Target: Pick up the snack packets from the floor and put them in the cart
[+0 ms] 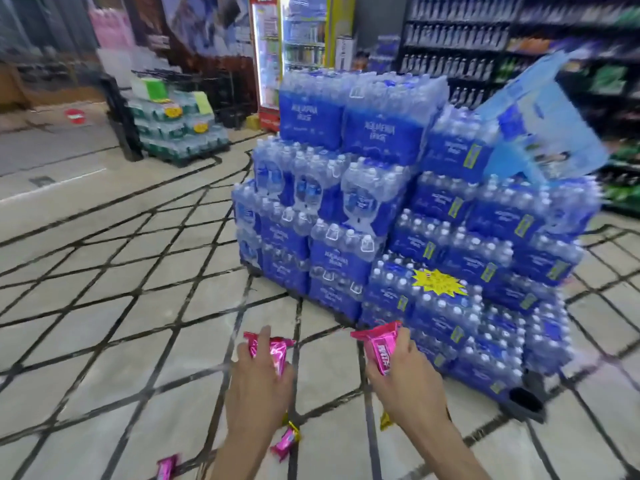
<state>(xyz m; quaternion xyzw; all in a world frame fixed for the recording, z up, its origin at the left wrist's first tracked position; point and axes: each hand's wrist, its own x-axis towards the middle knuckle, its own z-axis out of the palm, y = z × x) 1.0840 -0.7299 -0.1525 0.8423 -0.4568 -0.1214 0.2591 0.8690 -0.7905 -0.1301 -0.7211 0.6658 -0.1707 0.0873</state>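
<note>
1. Landmark: the stacked water bottle packs [398, 220] standing on the tiled floor [104, 271]. Everything below is placed against it. The frame is motion-blurred, so fine detail is unreliable.

2. Left hand [259, 379]: closed around a pink snack packet [273, 351], held up in front of the stack's near left corner. The thumb lies across the wrapper; it may be more than one packet, cannot tell.

3. Right hand [405, 372]: gripping a second pink packet [381, 348] by its lower half, the top end sticking up free, right in front of the stack's bottom row.

4. Left on the floor, nearer the person than the stack: one pink packet [285, 443] beneath the left forearm, another pink one [168, 467] further left at the frame's bottom edge, and a small yellow wrapper [385, 420] beside the right forearm.

5. The cart is not in view, so its position relative to the stack cannot be told.

6. Judgement: both hands are full, so the step in hand is carrying to the cart.
   - Keep a firm pinch; the wrappers look slick and crinkly.
   - Swing well clear of the stack when turning.
   - Lower packets into the cart rather than tossing them.
   - Return for the three strays, stepping round them, not on them.
</note>
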